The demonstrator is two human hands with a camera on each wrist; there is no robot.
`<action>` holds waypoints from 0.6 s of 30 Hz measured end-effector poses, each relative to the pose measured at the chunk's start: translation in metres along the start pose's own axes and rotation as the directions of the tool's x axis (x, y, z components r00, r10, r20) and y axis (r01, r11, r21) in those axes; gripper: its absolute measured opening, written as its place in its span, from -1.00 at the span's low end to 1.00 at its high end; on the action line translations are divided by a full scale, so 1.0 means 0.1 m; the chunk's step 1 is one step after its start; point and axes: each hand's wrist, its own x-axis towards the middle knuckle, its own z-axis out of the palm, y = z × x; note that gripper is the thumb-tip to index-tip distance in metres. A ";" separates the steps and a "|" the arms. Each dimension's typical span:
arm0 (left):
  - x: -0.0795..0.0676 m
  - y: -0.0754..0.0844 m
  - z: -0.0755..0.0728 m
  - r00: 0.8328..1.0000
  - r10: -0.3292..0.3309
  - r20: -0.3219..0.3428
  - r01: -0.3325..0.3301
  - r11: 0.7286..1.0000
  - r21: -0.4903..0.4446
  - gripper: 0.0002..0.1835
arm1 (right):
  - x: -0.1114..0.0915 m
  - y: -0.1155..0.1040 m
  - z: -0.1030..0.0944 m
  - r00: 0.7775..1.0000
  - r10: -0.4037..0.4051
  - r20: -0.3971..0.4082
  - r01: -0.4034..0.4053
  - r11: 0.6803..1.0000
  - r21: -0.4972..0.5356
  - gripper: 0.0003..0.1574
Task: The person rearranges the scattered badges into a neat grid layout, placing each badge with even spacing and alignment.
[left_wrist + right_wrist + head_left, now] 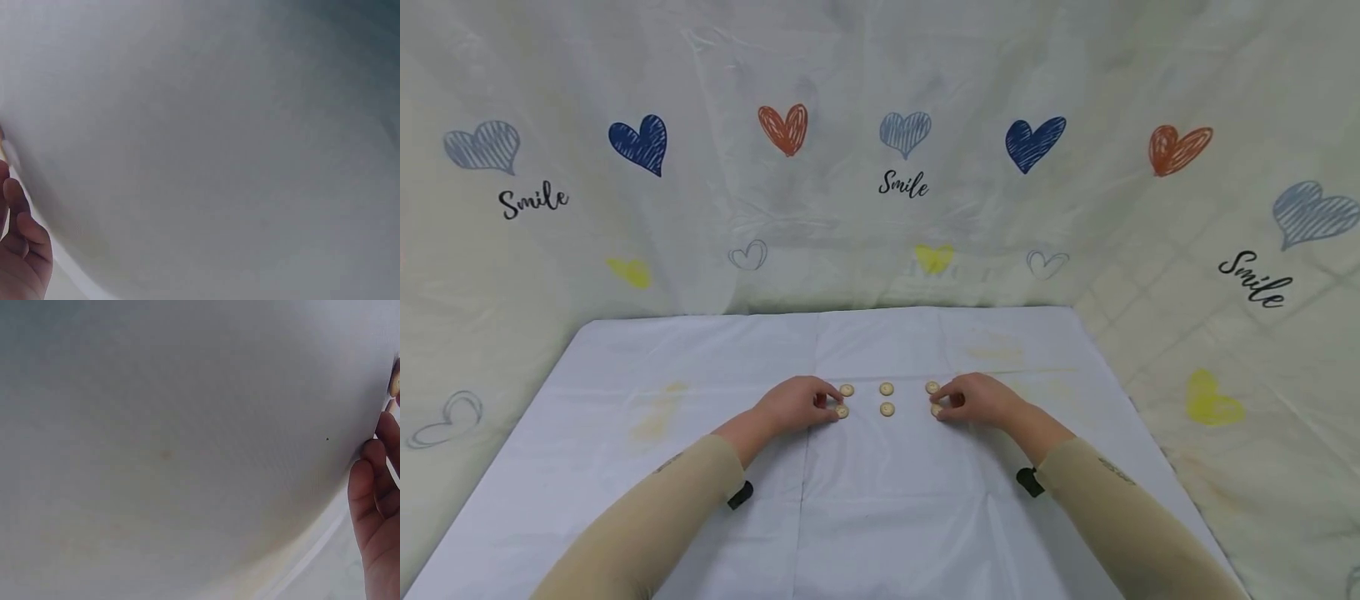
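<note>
Several small round beige wooden buttons lie in two short rows on the white-covered table in the head view. With thumb and forefinger my left hand (795,403) pinches the front left button (842,412), close below the back left button (847,390). Opposite it, my right hand (981,400) pinches the front right button (936,409), its forefinger close to the back right button (932,387). Between the hands lie the back middle button (887,388) and the front middle button (887,409). Both wrist views show mostly cloth, with curled fingers at the edge.
A white cloth (880,533) with faint yellowish stains and creases covers the table. Behind and beside it hangs a pale curtain (842,217) printed with hearts and the word Smile. Dark wrist devices show under both sleeves.
</note>
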 end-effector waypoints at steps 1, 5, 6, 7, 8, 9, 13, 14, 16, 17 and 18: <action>-0.01 0.00 -0.01 1.000 -0.005 -0.009 0.005 1.000 -0.014 -0.75 | -0.01 0.00 -0.01 1.000 0.004 -0.005 -0.004 1.000 0.014 -0.61; -0.07 -0.03 -0.08 0.999 -0.028 -0.039 0.025 0.997 -0.068 -0.74 | -0.06 0.01 -0.04 0.999 0.018 -0.028 -0.017 0.998 0.052 -0.54; -0.08 -0.04 -0.09 0.999 -0.031 -0.042 0.027 0.997 -0.079 -0.73 | -0.07 0.02 -0.05 0.999 0.021 -0.032 -0.019 0.998 0.056 -0.53; -0.09 -0.05 -0.11 0.999 -0.034 -0.042 0.030 0.996 -0.083 -0.73 | -0.07 0.02 -0.05 0.999 0.022 -0.036 -0.020 0.998 0.054 -0.53; -0.10 -0.05 -0.12 0.999 -0.036 -0.040 0.032 0.996 -0.085 -0.73 | -0.08 0.03 -0.05 0.999 0.022 -0.038 -0.020 0.998 0.051 -0.52; -0.11 -0.06 -0.12 0.999 -0.035 -0.038 0.032 0.996 -0.086 -0.72 | -0.08 0.04 -0.06 0.999 0.023 -0.039 -0.021 0.999 0.049 -0.52; -0.13 -0.07 -0.12 0.999 -0.030 -0.035 0.026 0.995 -0.101 -0.71 | -0.12 0.06 -0.06 0.998 0.022 -0.055 -0.019 0.999 0.051 -0.51; -0.14 -0.08 -0.10 0.999 -0.029 -0.036 0.025 0.994 -0.105 -0.72 | -0.14 0.06 -0.05 0.998 0.024 -0.062 -0.021 0.998 0.051 -0.51; -0.17 -0.07 -0.07 0.999 -0.023 -0.038 0.019 0.995 -0.103 -0.70 | -0.20 0.05 -0.04 0.997 0.025 -0.077 -0.021 0.999 0.044 -0.50; -0.19 -0.06 -0.06 0.999 -0.018 -0.037 0.014 0.995 -0.095 -0.68 | -0.24 0.04 -0.03 0.996 0.023 -0.086 -0.020 0.999 0.035 -0.49; -0.22 -0.05 -0.04 0.999 -0.011 -0.036 0.008 0.996 -0.084 -0.66 | -0.29 0.03 -0.02 0.995 0.020 -0.097 -0.018 1.000 0.020 -0.48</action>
